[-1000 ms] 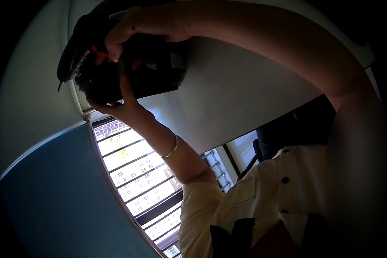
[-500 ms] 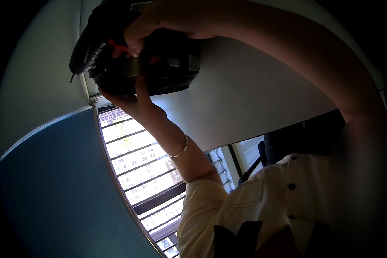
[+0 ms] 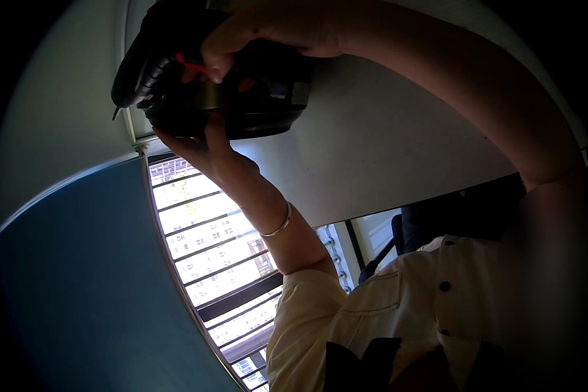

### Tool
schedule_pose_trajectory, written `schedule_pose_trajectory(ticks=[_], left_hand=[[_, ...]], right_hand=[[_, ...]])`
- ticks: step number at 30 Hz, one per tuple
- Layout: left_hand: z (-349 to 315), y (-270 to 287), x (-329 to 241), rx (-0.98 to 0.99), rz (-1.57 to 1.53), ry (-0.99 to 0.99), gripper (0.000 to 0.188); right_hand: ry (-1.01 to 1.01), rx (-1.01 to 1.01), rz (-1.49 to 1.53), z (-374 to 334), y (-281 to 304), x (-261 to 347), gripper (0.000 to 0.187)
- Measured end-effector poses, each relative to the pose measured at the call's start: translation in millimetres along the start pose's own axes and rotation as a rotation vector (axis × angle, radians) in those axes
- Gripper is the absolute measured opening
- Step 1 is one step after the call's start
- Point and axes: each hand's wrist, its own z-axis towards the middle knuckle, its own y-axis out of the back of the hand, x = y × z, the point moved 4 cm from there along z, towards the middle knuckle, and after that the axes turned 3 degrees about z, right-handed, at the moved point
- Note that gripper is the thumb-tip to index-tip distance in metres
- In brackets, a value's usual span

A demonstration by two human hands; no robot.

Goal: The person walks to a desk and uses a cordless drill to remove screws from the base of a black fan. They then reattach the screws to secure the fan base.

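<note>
A bulky black appliance-like object (image 3: 261,98) with a rounded body and red details fills the upper left of the view. A ribbed black part (image 3: 151,81) curves down its left side, with a thin dark end sticking out below. My left hand (image 3: 209,147) grips the object from underneath, thumb against its lower side. Over the top reaches my right hand (image 3: 248,39), with a fingertip pressed on the body beside a red piece (image 3: 191,65). Shadow hides its other fingers, and the object's exact kind is too dark to make out.
A pale grey tabletop (image 3: 398,137) extends behind and right of the object. Along the left stands a blue and pale panel (image 3: 78,274). A barred window (image 3: 209,242) lets in bright light. Dark furniture (image 3: 451,212) shows beyond the table edge.
The black object and both hands have shifted slightly right and up in the view. The right fingertip stays by the red piece, and both hands keep their hold.
</note>
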Motion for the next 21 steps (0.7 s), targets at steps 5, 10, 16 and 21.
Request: schedule_pose_trajectory(ticks=[5,10,16,21], left_hand=[[3,5,5,-0.063,0.056,0.01,0.084],[1,2,1,-0.102,0.021,-0.012,0.082],[-2,0,-1,-0.105,-0.105,0.059,0.086],[-4,1,-1,-0.134,0.013,0.005,0.083]], right_hand=[[-0.016,-0.003,-0.016,0,-2,0,0.025],[-0.028,-0.02,-0.034,0,-6,-2,0.024],[-0.064,-0.048,-0.061,1,-10,0,0.024],[-0.129,-0.093,-0.113,-5,-14,6,0.024]])
